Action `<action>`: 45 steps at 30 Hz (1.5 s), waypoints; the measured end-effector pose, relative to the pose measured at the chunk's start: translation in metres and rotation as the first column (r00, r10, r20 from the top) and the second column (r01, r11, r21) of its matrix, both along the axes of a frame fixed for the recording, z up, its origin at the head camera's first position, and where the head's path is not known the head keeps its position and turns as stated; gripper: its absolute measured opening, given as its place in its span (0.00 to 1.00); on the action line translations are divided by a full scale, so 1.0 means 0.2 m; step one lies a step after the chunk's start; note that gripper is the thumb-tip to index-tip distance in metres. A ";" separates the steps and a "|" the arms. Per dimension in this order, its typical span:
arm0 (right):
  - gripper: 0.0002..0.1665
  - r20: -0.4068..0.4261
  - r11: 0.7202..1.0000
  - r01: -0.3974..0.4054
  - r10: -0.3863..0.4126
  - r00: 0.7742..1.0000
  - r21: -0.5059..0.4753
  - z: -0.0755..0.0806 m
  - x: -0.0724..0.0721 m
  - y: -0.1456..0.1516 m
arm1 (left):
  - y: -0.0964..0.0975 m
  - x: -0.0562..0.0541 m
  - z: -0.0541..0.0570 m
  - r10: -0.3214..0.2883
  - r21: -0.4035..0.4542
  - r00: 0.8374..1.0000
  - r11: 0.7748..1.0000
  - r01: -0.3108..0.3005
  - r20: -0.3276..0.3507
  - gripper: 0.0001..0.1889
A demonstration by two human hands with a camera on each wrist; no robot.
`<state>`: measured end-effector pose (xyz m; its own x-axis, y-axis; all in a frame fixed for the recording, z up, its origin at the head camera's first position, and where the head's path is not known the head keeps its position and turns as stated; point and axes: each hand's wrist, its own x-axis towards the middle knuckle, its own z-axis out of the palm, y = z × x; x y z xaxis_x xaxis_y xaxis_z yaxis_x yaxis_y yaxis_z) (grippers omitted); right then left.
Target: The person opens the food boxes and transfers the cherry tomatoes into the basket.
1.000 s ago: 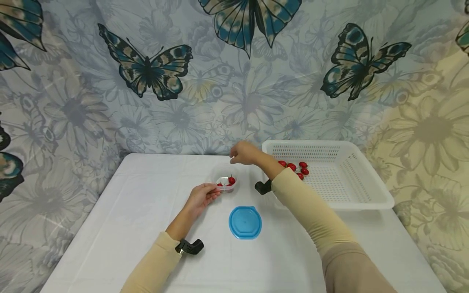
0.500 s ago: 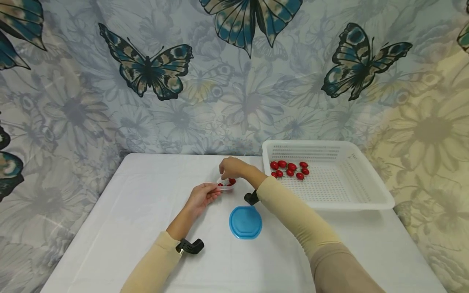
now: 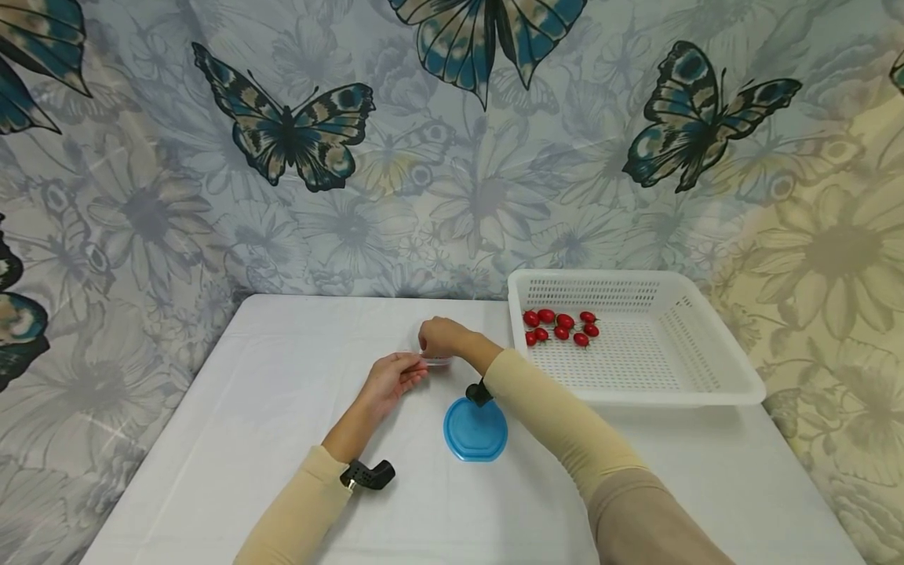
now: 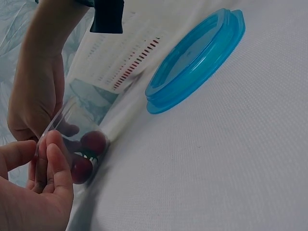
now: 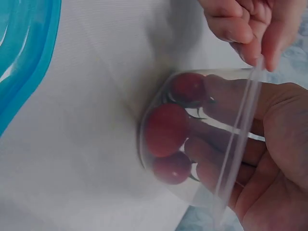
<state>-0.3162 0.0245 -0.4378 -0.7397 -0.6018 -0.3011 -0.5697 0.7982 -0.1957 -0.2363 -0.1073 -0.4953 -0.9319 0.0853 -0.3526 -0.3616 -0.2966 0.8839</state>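
My left hand (image 3: 387, 383) pinches the rim of a small clear plastic container (image 3: 438, 362) between thumb and fingers, on the white table. My right hand (image 3: 445, 337) reaches over the rim from above. In the right wrist view, its fingers (image 5: 216, 142) are inside the container, right at three red cherry tomatoes (image 5: 166, 130) with green stems. I cannot tell whether they grip one. The left wrist view shows two tomatoes (image 4: 93, 143) through the clear wall; in the head view my right hand hides the contents.
A round blue lid (image 3: 475, 431) lies on the table in front of the container, partly overlapped by the right wrist's camera. To the right stands a white perforated basket (image 3: 738, 380) with several cherry tomatoes (image 3: 565, 322) in its left part. A butterfly-patterned cloth (image 3: 487, 212) hangs behind the table.
My right hand has moved left and down from behind the container into it. Tomatoes in the basket that the right arm covered now show. The left hand keeps its hold on the rim.
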 end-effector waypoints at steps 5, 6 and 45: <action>0.09 0.021 0.999 0.015 -0.014 1.000 -0.032 -0.02 0.00 0.00 | 0.00 0.00 0.00 0.000 -0.003 1.000 1.000 0.000 -0.006 0.08; 0.09 0.026 0.999 0.021 -0.020 0.999 -0.039 -0.02 0.00 0.00 | 0.00 0.00 0.00 0.002 -0.001 1.000 1.000 -0.002 -0.006 0.08; 0.05 -0.001 0.996 0.031 -0.031 1.000 -0.080 -0.01 -0.02 0.00 | 0.00 0.00 -0.01 -0.003 -0.012 1.000 1.000 0.003 -0.025 0.13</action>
